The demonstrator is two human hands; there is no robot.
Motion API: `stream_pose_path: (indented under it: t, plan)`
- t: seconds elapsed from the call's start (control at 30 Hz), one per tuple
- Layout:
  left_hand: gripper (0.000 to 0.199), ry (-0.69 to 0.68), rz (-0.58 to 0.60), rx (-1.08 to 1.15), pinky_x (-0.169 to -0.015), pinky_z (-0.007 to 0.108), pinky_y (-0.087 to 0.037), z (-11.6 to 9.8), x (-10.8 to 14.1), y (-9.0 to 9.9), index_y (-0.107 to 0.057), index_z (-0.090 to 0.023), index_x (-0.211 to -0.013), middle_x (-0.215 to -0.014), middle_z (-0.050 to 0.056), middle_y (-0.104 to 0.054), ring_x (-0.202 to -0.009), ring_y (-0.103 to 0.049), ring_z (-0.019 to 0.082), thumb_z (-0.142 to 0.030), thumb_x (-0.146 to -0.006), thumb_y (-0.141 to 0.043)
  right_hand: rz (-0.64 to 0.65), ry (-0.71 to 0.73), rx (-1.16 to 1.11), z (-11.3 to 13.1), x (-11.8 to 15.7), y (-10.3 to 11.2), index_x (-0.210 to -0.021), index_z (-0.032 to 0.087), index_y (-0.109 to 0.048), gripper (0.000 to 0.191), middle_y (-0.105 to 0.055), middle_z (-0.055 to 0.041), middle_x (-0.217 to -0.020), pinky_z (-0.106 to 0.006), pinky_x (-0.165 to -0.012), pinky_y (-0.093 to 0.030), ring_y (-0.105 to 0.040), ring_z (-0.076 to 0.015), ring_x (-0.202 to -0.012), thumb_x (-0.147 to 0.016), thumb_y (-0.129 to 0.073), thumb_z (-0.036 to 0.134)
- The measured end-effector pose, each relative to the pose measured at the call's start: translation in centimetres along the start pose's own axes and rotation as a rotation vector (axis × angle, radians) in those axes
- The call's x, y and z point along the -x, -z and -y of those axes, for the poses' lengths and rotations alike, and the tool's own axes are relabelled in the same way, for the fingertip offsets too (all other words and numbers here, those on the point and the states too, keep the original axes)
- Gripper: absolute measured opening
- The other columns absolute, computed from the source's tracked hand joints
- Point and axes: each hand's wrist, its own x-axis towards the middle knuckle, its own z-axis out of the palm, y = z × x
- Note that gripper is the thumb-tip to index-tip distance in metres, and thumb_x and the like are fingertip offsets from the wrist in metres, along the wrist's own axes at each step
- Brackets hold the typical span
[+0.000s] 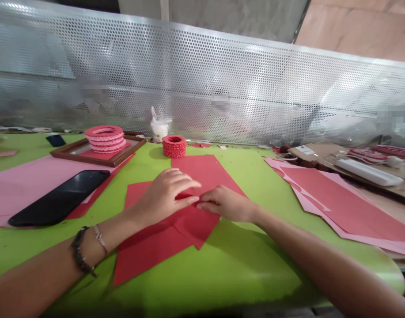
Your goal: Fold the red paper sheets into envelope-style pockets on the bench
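Observation:
Several sheets of red paper (152, 251) lie overlapped in front of me, one of them slanting out beneath my hands. My left hand (171, 192) hovers over the sheets, its curved fingers apart from the thumb. Right beside it, my right hand (227, 203) is closed, thumb and forefinger pinching a small piece of red paper (202, 225). The fingertips of both hands nearly meet, and the pinched spot is partly hidden by them. Behind the hands, another red sheet (209, 170) reaches toward a stack of red rings (174, 146).
A black phone (59, 198) rests on pink paper (20, 181) at left. Behind it, a brown frame (86, 158) bears pink and red rings (106, 138). A lidded cup (160, 128) stands by the perforated metal panel (202, 79). More paper (341, 203) and a white power strip (369, 172) lie right.

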Motion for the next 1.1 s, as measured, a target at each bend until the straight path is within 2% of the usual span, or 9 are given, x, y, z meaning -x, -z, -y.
stream_pose_path:
  t: [0.1, 0.23, 0.33, 0.53, 0.73, 0.8, 0.87, 0.97, 1.1]
  plan:
    - [0.020, -0.087, 0.038, -0.154, -0.090, 0.038, -0.040, -0.4, 0.1, -0.1, -0.063, -0.019, -0.080, -0.076, 0.001, -0.068, -0.071, -0.060, 0.015, -0.021, -0.087, -0.044, -0.106, -0.033, 0.119, 0.3, -0.1, 0.0, -0.058, 0.016, -0.049, 0.029, -0.038, 0.0060, -0.051, -0.020, -0.049, -0.025, -0.031, -0.0051, -0.046, -0.086, -0.049, 0.022]
    - [0.023, -0.104, -0.044, -0.290, -0.093, 0.038, -0.037, -0.8, 0.2, 0.1, -0.063, -0.021, -0.086, -0.076, 0.000, -0.069, -0.070, -0.061, 0.014, -0.017, -0.088, -0.040, -0.198, -0.048, 0.246, 0.5, 0.0, -0.2, -0.065, 0.015, -0.055, 0.026, -0.047, 0.0023, -0.056, -0.021, -0.051, -0.025, -0.036, -0.0067, -0.050, -0.087, -0.049, 0.027]
    - [0.023, -0.109, -0.085, -0.337, -0.092, 0.038, -0.036, -1.2, 0.1, 0.3, -0.061, -0.020, -0.076, -0.075, -0.001, -0.068, -0.071, -0.060, 0.014, -0.015, -0.086, -0.041, -0.223, -0.025, 0.290, 0.7, 0.0, -0.3, -0.067, 0.015, -0.057, 0.028, -0.050, 0.0010, -0.059, -0.022, -0.052, -0.025, -0.037, -0.0075, -0.051, -0.089, -0.047, 0.030]
    - [0.020, 0.004, -0.076, -0.337, -0.088, 0.036, -0.038, 0.6, -0.1, 0.8, -0.056, -0.020, -0.063, -0.062, -0.003, -0.064, -0.061, -0.056, 0.014, -0.015, -0.077, -0.043, -0.169, -0.014, 0.297, 0.4, 0.0, 0.2, -0.065, 0.016, -0.054, 0.030, -0.043, 0.0033, -0.055, -0.022, -0.051, -0.023, -0.032, -0.0069, -0.048, -0.090, -0.045, 0.031]
    - [0.022, 0.229, -0.188, -0.165, -0.063, 0.027, -0.040, 3.3, 0.0, 2.4, -0.059, -0.019, -0.068, -0.071, 0.002, -0.066, -0.063, -0.058, 0.015, -0.024, -0.080, -0.042, -0.151, -0.084, 0.298, -0.3, 0.2, 1.3, -0.059, 0.017, -0.048, 0.034, -0.040, 0.0038, -0.052, -0.022, -0.049, -0.022, -0.028, -0.0070, -0.047, -0.090, -0.044, 0.029]
    - [0.022, 0.175, -0.147, -0.041, -0.068, 0.026, -0.042, 2.8, 0.0, 2.3, -0.063, -0.019, -0.084, -0.080, 0.002, -0.068, -0.073, -0.061, 0.016, -0.028, -0.083, -0.043, -0.143, -0.056, 0.286, -0.3, 0.2, 1.3, -0.061, 0.017, -0.051, 0.032, -0.044, 0.0030, -0.054, -0.022, -0.049, -0.023, -0.031, -0.0073, -0.047, -0.090, -0.044, 0.029]
    - [0.024, 0.068, -0.016, 0.034, -0.074, 0.027, -0.042, 1.9, -0.1, 1.7, -0.062, -0.019, -0.095, -0.084, 0.002, -0.069, -0.079, -0.061, 0.016, -0.032, -0.085, -0.044, -0.124, -0.002, 0.278, -0.2, 0.3, 1.2, -0.065, 0.016, -0.055, 0.029, -0.051, 0.0014, -0.057, -0.022, -0.051, -0.025, -0.036, -0.0077, -0.049, -0.089, -0.045, 0.028]
    - [0.027, -0.013, 0.131, 0.005, -0.074, 0.029, -0.041, 0.7, -0.1, 0.5, -0.064, -0.019, -0.091, -0.080, 0.002, -0.071, -0.070, -0.060, 0.016, -0.029, -0.089, -0.039, -0.124, 0.037, 0.334, 0.2, 0.4, 1.0, -0.071, 0.016, -0.059, 0.028, -0.059, -0.0018, -0.065, -0.023, -0.052, -0.027, -0.044, -0.0098, -0.054, -0.090, -0.044, 0.029]
    - [0.032, 0.040, 0.072, -0.087, -0.066, 0.028, -0.041, 0.1, 0.0, -0.2, -0.065, -0.017, -0.085, -0.071, 0.004, -0.070, -0.061, -0.057, 0.017, -0.024, -0.091, -0.034, -0.286, 0.054, 0.527, 1.0, 0.4, 0.7, -0.085, 0.015, -0.062, 0.027, -0.064, -0.0073, -0.078, -0.026, -0.057, -0.031, -0.052, -0.0148, -0.065, -0.091, -0.038, 0.027]
